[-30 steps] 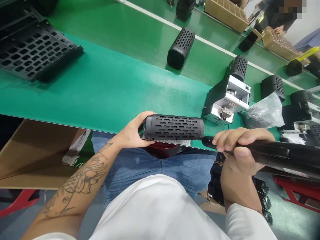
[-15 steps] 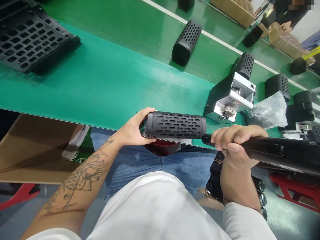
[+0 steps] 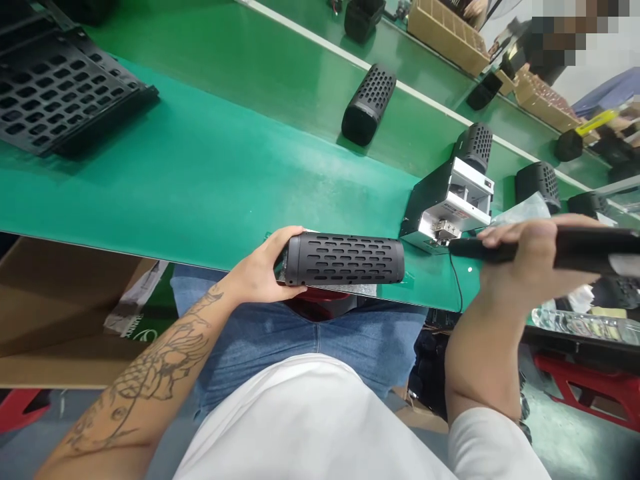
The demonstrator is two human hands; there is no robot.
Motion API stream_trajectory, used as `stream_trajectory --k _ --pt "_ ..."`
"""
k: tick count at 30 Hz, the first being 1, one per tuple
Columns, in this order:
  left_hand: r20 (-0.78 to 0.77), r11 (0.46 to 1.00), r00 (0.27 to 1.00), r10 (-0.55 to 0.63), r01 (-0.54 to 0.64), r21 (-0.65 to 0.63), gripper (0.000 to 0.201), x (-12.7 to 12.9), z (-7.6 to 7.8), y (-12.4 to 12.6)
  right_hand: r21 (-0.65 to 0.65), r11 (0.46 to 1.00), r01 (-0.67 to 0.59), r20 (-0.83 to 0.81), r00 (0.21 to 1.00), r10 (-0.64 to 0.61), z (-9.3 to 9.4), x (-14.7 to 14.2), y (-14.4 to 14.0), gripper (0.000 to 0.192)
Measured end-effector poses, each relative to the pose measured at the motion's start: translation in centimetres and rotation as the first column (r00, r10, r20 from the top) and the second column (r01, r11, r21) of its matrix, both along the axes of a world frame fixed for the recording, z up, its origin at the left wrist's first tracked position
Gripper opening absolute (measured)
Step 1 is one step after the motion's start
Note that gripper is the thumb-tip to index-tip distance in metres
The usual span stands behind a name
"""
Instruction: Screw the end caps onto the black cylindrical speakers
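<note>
Now, biggest first: one green desk (image 3: 200, 173) fills the upper half of the view, with a darker green conveyor strip (image 3: 280, 60) running along its far side at 12 o'clock. One stack of black perforated trays (image 3: 60, 87) sits at 10 o'clock on the desk. One brown cardboard box (image 3: 65, 313) lies below the desk edge at 8 o'clock.

Counting black perforated cylinders: one in hand, one lying on the conveyor strip (image 3: 367, 103) at 12 o'clock, and at least three more at 2 o'clock, one (image 3: 475, 143) just behind the single grey-and-black screw feeder box (image 3: 447, 207), another (image 3: 537, 183) to its right. Further small dark units sit at 1 o'clock, too small to count surely.

The held speaker shell (image 3: 345, 259) lies horizontal at the near edge of the desk, dead centre. It is a matte black tube, its wall pierced by staggered rows of short oblong slots, with plain smooth bands at both ends. It rests on a scrap of silvery bubble-like padding (image 3: 325, 288), above something red.

The left hand (image 3: 265, 267) is clamped on the shell's left end, thumb on top, fingers curled beneath. The right hand (image 3: 525, 260), at 3 o'clock, is wrapped tight round one black electric screwdriver (image 3: 565, 248), held level, its tip pointing at the feeder box and well apart from the shell.
</note>
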State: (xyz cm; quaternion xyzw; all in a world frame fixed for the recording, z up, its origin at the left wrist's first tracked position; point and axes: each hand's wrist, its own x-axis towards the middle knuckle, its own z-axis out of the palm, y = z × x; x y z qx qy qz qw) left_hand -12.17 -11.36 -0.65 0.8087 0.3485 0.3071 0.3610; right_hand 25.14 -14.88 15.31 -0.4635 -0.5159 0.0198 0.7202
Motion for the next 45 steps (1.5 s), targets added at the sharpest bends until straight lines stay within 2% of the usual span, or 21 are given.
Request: stream_trajectory --k 1,3,6,8,12,15,17,20,22,25,29,32,45 --pt "0.001 1.0 1.0 0.002 -0.002 0.002 0.105 0.0 0.0 0.0 0.003 0.997 0.076 0.014 0.997 -0.076 -0.5 0.9 0.9 0.017" --pt "0.006 1.0 1.0 0.003 -0.003 0.009 0.105 0.0 -0.1 0.0 -0.023 0.991 0.134 0.028 0.991 -0.133 -1.6 2.6 2.4 0.017" --pt "0.012 1.0 1.0 -0.001 0.001 0.028 0.105 0.1 -0.2 -0.1 -0.019 0.994 0.111 0.021 0.994 -0.111 -3.1 4.0 3.3 0.017" --pt "0.007 0.999 1.0 0.005 -0.006 0.033 0.106 0.1 -0.3 -0.1 -0.007 0.996 0.086 0.028 0.996 -0.086 -3.5 4.1 3.1 0.015" --pt "0.003 0.999 1.0 0.017 -0.017 0.052 0.107 0.2 -0.4 -0.2 -0.069 0.997 0.031 -0.017 0.999 -0.032 -2.1 2.2 1.2 0.011" --pt "0.01 0.998 1.0 0.011 -0.011 0.06 0.105 0.4 -0.2 -0.2 -0.066 0.993 -0.094 -0.111 0.99 0.087 0.0 -0.3 -1.6 0.009" --pt "0.016 0.998 1.0 0.006 -0.006 0.057 0.104 0.4 -0.1 -0.3 -0.108 0.96 -0.26 -0.132 0.96 0.245 1.3 -2.1 -3.7 0.011" --pt "0.027 0.998 1.0 -0.002 0.001 0.059 0.105 0.5 -0.1 -0.3 -0.179 0.849 -0.498 -0.135 0.867 0.48 2.4 -5.2 -6.1 0.021" --pt "0.034 0.998 0.999 -0.006 0.004 0.066 0.105 0.5 -0.2 -0.3 -0.197 0.788 -0.583 -0.172 0.812 0.557 2.3 -7.2 -6.6 0.022" --pt "0.04 0.998 0.999 -0.006 0.003 0.07 0.104 0.5 -0.2 -0.3 -0.241 0.72 -0.65 -0.202 0.76 0.618 1.5 -9.4 -5.6 0.021" --pt "0.057 0.997 0.998 -0.006 0.002 0.082 0.1 0.7 0.0 -0.3 -0.175 0.707 -0.685 -0.132 0.728 0.673 0.1 -10.4 -3.4 0.021" --pt "0.065 0.994 0.998 -0.01 0.003 0.111 0.099 0.8 0.0 -0.3 -0.18 0.698 -0.693 -0.134 0.72 0.681 -0.6 -10.6 -2.5 0.021" --pt "0.116 0.99 0.993 -0.017 0.0 0.144 0.1 1.1 -0.4 -0.3 -0.233 0.634 -0.738 -0.194 0.674 0.713 -1.2 -11.2 -2.3 0.021"
